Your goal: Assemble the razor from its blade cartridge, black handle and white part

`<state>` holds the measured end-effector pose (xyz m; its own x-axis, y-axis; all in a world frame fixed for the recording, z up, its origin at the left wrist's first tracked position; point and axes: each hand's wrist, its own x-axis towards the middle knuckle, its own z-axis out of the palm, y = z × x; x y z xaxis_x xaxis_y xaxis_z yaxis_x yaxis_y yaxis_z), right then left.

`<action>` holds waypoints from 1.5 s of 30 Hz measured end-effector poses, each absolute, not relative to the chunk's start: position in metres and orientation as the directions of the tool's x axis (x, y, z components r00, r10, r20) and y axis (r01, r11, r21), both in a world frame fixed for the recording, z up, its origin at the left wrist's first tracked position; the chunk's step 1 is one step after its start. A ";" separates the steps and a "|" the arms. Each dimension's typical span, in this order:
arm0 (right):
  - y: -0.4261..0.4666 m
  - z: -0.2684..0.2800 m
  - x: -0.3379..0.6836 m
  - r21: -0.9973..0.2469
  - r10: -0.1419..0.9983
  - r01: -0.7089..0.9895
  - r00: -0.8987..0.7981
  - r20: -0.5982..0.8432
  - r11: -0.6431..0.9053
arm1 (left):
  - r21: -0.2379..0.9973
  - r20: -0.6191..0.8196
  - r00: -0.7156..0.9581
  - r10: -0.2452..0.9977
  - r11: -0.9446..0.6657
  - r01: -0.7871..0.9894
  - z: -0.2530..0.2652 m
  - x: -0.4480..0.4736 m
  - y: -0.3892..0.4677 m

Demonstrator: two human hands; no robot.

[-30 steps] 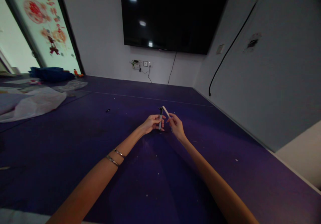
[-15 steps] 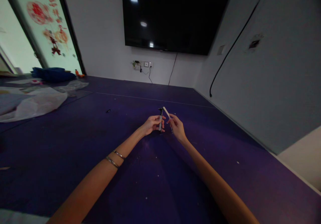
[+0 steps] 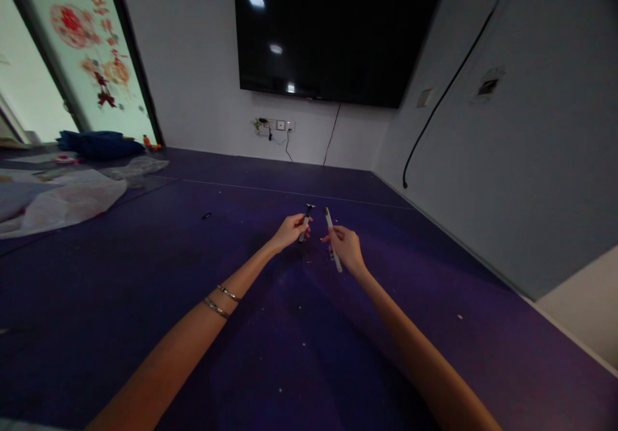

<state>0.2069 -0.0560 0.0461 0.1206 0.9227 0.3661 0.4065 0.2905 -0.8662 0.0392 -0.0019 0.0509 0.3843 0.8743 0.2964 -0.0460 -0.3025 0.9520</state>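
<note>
My left hand [image 3: 290,231] is closed around the grey handle of a razor [image 3: 305,222], its dark T-shaped head pointing up and away from me. A slim white toothbrush [image 3: 337,261] is gripped in my right hand [image 3: 348,248], tilted, with a small dark patch at its upper end that looks like bristles. A small gap separates the razor head from the brush. Both hands are held over the dark purple floor [image 3: 251,366]. Part of the brush is hidden by the fingers of my right hand.
A small black object [image 3: 206,216] lies on the floor to the left. Further left are clear plastic sheeting [image 3: 82,199] and a blue cloth bundle [image 3: 99,144]. A wall-mounted television [image 3: 338,38] and a hanging black cable [image 3: 447,86] are ahead.
My hands have moved apart. The toothbrush's upper end has swung away from the razor head, and more of its lower end shows. The razor has shifted slightly left and tilted.
</note>
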 end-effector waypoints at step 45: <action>-0.049 0.020 0.252 -0.234 0.971 0.962 -0.089 0.223 0.142 | 0.932 0.306 0.413 0.858 -0.358 0.053 0.023 0.048 -0.004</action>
<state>0.2519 -0.0486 0.0198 -0.0893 0.9708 0.2227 0.9619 0.1420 -0.2336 0.0483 -0.0038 0.0227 0.4134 0.8578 0.3055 0.0533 -0.3578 0.9323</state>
